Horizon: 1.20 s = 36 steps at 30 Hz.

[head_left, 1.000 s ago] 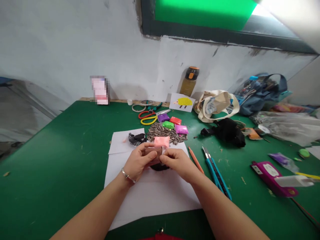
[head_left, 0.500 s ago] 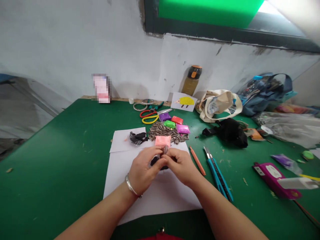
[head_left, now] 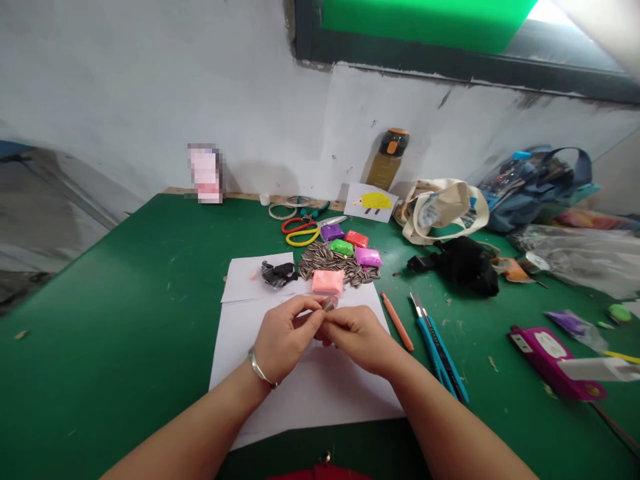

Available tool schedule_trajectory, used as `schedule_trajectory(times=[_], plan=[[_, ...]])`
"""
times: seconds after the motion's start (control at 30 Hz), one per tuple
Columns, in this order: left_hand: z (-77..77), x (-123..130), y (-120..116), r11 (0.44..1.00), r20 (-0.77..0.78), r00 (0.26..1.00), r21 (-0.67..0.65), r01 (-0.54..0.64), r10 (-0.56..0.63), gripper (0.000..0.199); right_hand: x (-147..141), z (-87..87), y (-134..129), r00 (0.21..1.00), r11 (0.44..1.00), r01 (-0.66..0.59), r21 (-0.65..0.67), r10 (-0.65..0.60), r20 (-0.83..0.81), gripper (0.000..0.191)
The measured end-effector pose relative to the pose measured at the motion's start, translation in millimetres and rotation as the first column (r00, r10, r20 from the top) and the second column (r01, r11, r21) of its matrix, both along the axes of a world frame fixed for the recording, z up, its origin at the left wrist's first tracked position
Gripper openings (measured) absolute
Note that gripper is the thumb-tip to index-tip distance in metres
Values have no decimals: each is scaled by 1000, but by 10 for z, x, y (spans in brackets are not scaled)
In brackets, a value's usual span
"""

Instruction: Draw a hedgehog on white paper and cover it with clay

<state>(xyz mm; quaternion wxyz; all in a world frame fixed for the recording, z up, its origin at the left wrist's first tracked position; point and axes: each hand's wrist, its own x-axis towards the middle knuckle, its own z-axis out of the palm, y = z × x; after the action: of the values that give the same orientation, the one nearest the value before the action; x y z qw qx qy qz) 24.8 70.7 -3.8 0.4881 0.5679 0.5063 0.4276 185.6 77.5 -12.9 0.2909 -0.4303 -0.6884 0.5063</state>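
Over the white paper, my left hand and my right hand meet with thumbs and fingertips pinched together. Between them a bit of clear, crinkled plastic wrapper sticks out; my fingers hide the rest of it. Just beyond lies a wrapped pink clay packet, in front of a pile of striped sunflower seeds. Left of the pile, a crumpled black packet rests on the paper. Purple, red, green and violet packets lie around the seeds.
An orange stick and a teal utility knife lie right of the paper. Scissors, a hedgehog drawing and a bottle are at the back. Bags and a magenta glue gun occupy the right.
My hands have shifted slightly and turned, fingertips still together. The black piece visible under my fingers before is now hidden. The whole view has moved a little.
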Motion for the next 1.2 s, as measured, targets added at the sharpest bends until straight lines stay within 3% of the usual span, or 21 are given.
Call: schedule_trajectory(times=[0.2,0.4,0.73,0.87,1.0,1.2], plan=[[-18,22,-3,990,-169,986,138,13,10,11,-16,3,-3,997,993,75,-95,-74,16,25],[-51,46,22,986,-189,981,166,-5,37,11,-52,-5,-10,986,988,147,40,-150,76,24],[-40,96,20,963,-167,977,256,-86,132,9,-121,-39,-36,961,964,258,69,-249,-117,21],[-16,85,19,973,-129,984,211,-90,119,9,-123,-29,-43,963,964,252,80,-242,-121,21],[13,31,35,996,-57,998,94,-10,15,8,-88,-3,-34,985,966,168,196,-173,10,23],[8,-24,78,996,-114,993,78,31,-22,12,-79,-13,-38,986,959,128,252,-151,74,27]])
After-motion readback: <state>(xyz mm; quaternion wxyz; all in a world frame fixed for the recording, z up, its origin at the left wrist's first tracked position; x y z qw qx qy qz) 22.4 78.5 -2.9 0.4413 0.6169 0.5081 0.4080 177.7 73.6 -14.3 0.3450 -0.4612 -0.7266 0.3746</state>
